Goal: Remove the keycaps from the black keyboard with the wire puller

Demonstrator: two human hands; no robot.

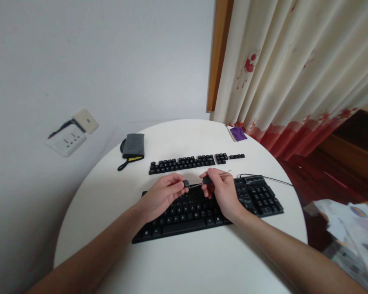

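Above the black keyboard (184,226), my left hand (163,192) pinches a small black keycap (186,183) between thumb and fingertips. My right hand (222,190) is closed on the black handle of a wire keycap puller (206,180). Thin wires run from that handle across to the keycap; whether they are hooked round it I cannot tell. More wire sticks out behind the right hand. Part of the keyboard's upper rows is bare of keycaps, and both hands cover some of it. Beyond it lie loose black keycaps (182,164) lined up in rows.
A grey pouch (134,145) with a yellow edge and a strap lies at the left of the round white table (110,216). A purple cloth (238,134) sits at the far right edge. The keyboard cable (277,179) runs off rightward. Wall and curtain (263,81) stand behind.
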